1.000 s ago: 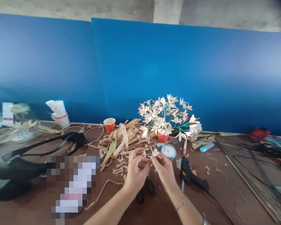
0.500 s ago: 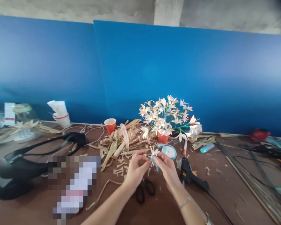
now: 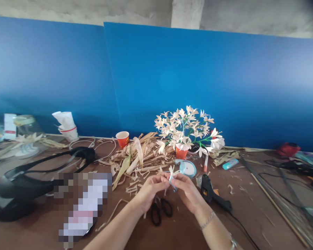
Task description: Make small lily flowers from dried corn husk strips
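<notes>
Between my two hands is a small pale husk flower (image 3: 171, 171) with a light blue ribbon at its base. My left hand (image 3: 152, 189) pinches at the flower's base from the left, fingers closed. From the other side, my right hand (image 3: 187, 190) grips the flower and ribbon between thumb and fingers. Just behind my hands lies a roll of light blue ribbon (image 3: 188, 168). Black-handled scissors (image 3: 161, 210) rest on the table below my wrists, their blades partly hidden by my hands.
Finished white flowers stand in a red paper cup (image 3: 182, 153). Left of it are a heap of dry corn husks (image 3: 148, 156) and another red cup (image 3: 122, 139). A black glue gun (image 3: 214, 196) with its cord lies right, a black strapped headset (image 3: 18, 189) left.
My hands have drawn closer together and slightly lower. My left fingers have moved in toward the base of the flower, and the flower has turned more upright.
</notes>
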Motion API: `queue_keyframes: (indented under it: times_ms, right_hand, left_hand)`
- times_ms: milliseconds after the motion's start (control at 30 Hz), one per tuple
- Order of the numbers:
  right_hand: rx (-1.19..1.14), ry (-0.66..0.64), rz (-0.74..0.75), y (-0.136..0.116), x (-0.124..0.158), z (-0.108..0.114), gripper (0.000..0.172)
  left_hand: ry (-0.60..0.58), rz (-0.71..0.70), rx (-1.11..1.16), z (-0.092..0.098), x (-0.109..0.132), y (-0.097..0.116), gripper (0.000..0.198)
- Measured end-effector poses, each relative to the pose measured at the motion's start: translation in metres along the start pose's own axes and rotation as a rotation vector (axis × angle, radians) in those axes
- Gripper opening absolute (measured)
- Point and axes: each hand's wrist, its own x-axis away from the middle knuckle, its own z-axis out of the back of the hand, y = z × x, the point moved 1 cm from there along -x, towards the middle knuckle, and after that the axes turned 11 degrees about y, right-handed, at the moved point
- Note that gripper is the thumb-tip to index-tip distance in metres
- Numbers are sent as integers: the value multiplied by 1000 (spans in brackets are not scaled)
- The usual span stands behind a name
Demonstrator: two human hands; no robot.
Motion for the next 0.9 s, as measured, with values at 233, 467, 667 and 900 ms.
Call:
queue_keyframes:
  times_ms: [233, 467, 667, 900]
  right_hand:
    - [-24, -33, -12, -1, 0, 0, 13]
    - [-17, 5, 8, 4, -1, 2, 8]
    - [-25, 10, 4, 5, -2, 2, 10]
    - [82, 96, 73, 2, 0, 1, 19]
  left_hand:
    - [-4, 18, -17, 0, 1, 2, 15]
    - [-8, 22, -50, 2, 1, 0, 17]
    - [-23, 14, -56, 2, 2, 1, 19]
    - [-10, 2, -50, 2, 1, 1, 16]
